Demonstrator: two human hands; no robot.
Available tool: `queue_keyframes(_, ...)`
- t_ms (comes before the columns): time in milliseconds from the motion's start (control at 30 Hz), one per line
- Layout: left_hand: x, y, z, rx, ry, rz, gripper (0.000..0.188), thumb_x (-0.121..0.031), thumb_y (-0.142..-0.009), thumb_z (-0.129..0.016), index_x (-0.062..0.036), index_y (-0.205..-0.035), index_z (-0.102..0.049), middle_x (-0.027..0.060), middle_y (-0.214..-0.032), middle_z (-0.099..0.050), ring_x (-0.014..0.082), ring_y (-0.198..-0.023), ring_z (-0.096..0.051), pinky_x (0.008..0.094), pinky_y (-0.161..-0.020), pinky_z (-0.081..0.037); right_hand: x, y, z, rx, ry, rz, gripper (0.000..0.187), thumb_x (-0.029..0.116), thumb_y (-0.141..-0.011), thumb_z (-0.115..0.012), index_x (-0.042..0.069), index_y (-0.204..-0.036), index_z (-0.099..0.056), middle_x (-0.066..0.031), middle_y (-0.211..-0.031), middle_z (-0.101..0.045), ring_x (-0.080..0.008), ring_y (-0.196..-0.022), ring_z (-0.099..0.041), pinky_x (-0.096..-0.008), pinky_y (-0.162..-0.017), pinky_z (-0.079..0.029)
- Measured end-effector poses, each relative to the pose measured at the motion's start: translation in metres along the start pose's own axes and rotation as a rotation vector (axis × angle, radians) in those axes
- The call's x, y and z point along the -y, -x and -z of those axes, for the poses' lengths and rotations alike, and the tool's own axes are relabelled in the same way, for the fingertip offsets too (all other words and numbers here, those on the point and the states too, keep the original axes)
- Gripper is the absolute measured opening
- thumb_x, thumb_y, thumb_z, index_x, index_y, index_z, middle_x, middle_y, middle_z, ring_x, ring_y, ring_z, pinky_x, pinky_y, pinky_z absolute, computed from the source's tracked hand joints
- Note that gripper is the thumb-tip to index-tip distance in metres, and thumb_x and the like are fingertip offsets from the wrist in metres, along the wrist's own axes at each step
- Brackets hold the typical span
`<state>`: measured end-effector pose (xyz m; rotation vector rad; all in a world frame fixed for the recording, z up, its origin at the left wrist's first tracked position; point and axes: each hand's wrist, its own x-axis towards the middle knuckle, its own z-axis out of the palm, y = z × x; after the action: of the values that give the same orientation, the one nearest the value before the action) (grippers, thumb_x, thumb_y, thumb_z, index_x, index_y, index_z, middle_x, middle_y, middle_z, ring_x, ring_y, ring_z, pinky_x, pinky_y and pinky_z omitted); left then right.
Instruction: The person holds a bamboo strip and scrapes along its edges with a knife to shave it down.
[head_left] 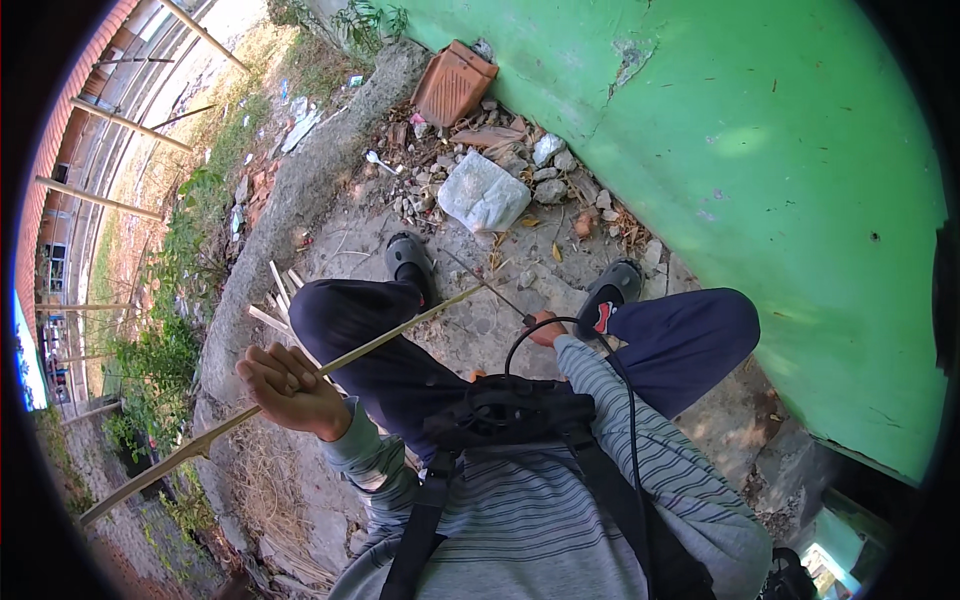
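My left hand [295,392] is closed, its fingers curled around a long, pale bamboo strip [395,332]. The strip slants across my bent left knee, from the low left up to the space between my feet. A knobby node [198,447] shows on its part left of the hand. My right hand [547,328] grips a thin dark knife [508,300] by its handle, most of which the fingers hide. The blade points forward and left and crosses the far end of the strip; whether they touch, I cannot tell.
More split bamboo pieces [283,292] lie beside my left knee. Ahead are a whitish block [485,192], rubble, a white plastic spoon [378,160] and an orange clay tile [455,85]. A green wall [740,150] stands at right, a rough concrete kerb [280,210] at left. A black cable [632,420] loops near my right arm.
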<state>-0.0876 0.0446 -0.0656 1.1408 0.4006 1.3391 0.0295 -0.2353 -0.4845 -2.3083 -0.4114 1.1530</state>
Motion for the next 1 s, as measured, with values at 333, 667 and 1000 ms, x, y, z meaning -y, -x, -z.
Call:
queue_keyframes(333,0.001,0.001,0.002,0.014,0.039,0.032,0.045,-0.024,-0.106,-0.044,-0.0169,-0.064,-0.028,-0.0030,-0.060,-0.026,0.0058,-0.046,-0.021,0.0215,-0.038,-0.019,-0.030,-0.004,-0.002,-0.008,0.011,-0.326,0.033,0.031,-0.075,-0.074,0.007,-0.098,-0.075,-0.0172,-0.101,-0.073,-0.0352,-0.102,-0.069,-0.0425,-0.090,-0.054)
queue_keyframes(667,0.001,-0.007,0.002,0.007,0.030,0.025,0.045,-0.025,-0.106,-0.043,-0.0160,-0.064,-0.028,-0.0025,-0.060,-0.025,0.0059,-0.045,-0.021,0.0214,-0.037,-0.019,-0.046,-0.006,-0.020,-0.041,0.010,-0.224,0.035,0.035,-0.080,-0.068,0.002,-0.091,-0.073,-0.0178,-0.085,-0.071,-0.0327,-0.078,-0.069,-0.0438,-0.072,-0.054)
queue_keyframes(1000,0.002,-0.005,0.005,-0.013,0.035,0.018,0.045,-0.022,-0.106,-0.043,-0.0158,-0.064,-0.028,-0.0021,-0.060,-0.025,0.0062,-0.045,-0.020,0.0220,-0.037,-0.018,-0.020,-0.009,-0.007,0.053,-0.113,-0.216,0.033,0.032,-0.076,-0.069,-0.001,-0.079,-0.070,-0.0154,-0.064,-0.066,-0.0251,-0.058,-0.067,-0.0395,-0.059,-0.054)
